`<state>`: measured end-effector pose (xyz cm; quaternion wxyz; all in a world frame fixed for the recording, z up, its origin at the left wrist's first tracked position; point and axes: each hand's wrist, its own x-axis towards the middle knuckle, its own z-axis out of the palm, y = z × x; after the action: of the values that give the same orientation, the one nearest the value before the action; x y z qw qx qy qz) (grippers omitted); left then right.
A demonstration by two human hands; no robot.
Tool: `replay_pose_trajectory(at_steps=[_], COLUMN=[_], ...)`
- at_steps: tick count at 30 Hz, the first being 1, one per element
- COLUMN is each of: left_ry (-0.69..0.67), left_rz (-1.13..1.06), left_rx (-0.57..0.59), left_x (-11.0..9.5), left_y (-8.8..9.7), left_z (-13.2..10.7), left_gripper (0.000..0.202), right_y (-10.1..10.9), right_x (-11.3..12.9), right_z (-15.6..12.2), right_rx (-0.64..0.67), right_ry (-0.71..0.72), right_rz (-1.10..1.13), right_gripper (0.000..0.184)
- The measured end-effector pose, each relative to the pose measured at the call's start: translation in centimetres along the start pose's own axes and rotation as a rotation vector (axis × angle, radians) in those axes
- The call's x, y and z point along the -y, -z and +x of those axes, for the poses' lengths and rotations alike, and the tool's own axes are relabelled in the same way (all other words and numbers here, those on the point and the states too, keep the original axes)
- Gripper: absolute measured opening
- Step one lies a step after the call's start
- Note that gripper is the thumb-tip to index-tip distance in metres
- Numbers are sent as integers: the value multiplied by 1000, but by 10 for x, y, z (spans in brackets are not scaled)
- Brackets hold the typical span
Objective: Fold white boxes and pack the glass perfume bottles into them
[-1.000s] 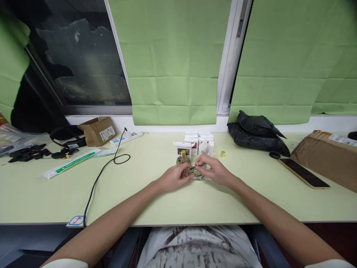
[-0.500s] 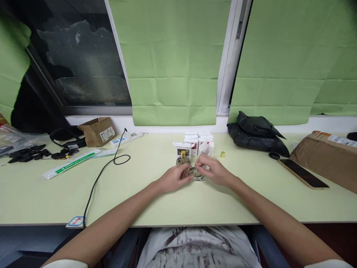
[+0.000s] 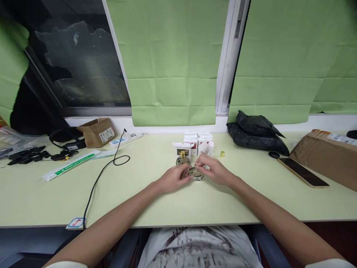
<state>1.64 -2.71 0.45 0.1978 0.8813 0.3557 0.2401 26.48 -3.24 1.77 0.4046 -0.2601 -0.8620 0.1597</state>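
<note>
Between my hands, a small round clear-and-gold object (image 3: 196,174), perhaps a bottle, rests low over the table. My left hand (image 3: 175,179) is closed at its left side, thumb and fingers against the rim. The fingers of my right hand (image 3: 212,170) are pinched together at its upper edge; whatever is between them is too small to make out. Just behind stands a similar round bottle-like object (image 3: 182,160) with a gold cylindrical top. A small gold cap (image 3: 222,153) is on the table to the right.
Several small white boxes (image 3: 191,142), some with open flaps, stand behind my hands. A black plastic bag (image 3: 258,134), a phone (image 3: 304,172) and a brown parcel (image 3: 326,158) are at right. At left are a black cable (image 3: 102,173), a green-striped packet (image 3: 71,165) and a cardboard box (image 3: 97,132).
The whole view has shifted very slightly. Both hands keep their places and grips on the round object.
</note>
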Motion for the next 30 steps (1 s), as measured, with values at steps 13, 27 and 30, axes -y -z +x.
replay_pose_trajectory(at_steps=[13, 27, 30], left_ry=[26, 17, 24], left_rz=[-3, 4, 7], left_rx=[22, 9, 8], left_x=[1, 2, 3], left_y=[1, -1, -1], left_z=[-1, -1, -1], left_gripper=[25, 27, 28], right_y=[-8, -6, -3], right_x=[-6, -7, -10], right_z=[-9, -10, -10], right_rx=[-59, -170, -296], right_ry=[-180, -161, -202], right_rz=[86, -49, -132], right_gripper=[15, 18, 18])
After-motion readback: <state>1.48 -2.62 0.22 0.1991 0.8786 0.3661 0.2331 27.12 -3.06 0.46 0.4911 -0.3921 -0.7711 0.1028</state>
